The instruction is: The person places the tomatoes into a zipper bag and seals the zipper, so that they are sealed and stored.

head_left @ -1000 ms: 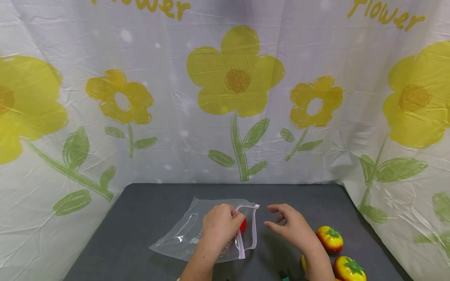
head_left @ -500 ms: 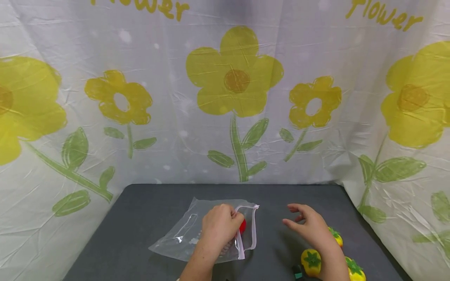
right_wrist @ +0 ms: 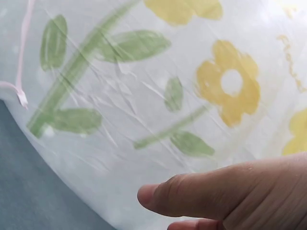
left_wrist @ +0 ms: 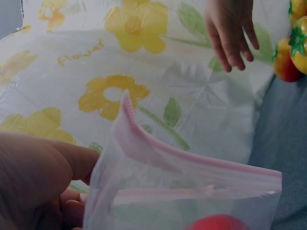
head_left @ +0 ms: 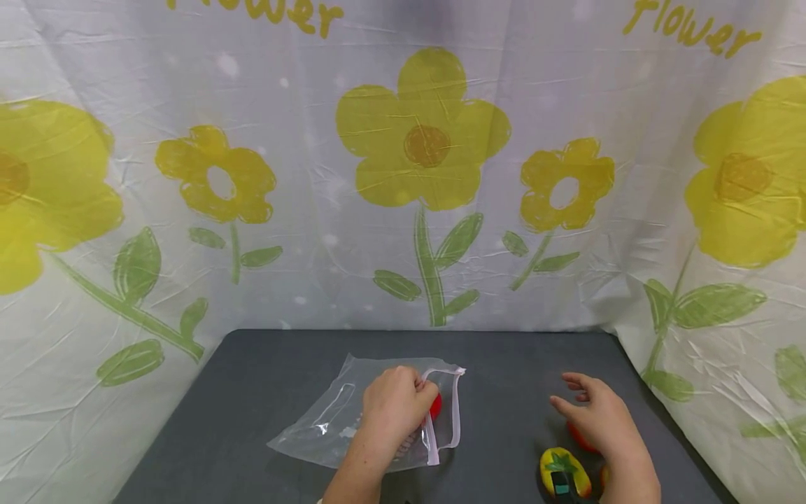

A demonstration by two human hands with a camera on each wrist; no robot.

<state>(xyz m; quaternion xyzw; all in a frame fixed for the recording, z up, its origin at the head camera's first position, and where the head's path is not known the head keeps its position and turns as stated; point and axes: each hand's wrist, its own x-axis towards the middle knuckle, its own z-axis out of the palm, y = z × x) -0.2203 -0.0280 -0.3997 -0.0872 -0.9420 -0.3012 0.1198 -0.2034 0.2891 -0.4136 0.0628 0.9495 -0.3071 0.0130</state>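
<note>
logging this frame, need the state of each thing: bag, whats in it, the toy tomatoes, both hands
zip bag: lying on the table, mouth held open
red item: inside the bag, near the mouth
left hand: pinching the bag's pink zip edge
right hand: open, fingers relaxed, over the toy tomatoes, holding nothing
toy tomatoes: out of the bag, on the table beside the right hand, partly hidden by it
table: dark grey, bearing everything

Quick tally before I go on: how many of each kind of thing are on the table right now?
Clear zip bag: 1
Red item inside the bag: 1
Loose toy fruits by the right hand: 3 (one partly under the hand, one only a sliver at the wrist)
Total: 5
</note>
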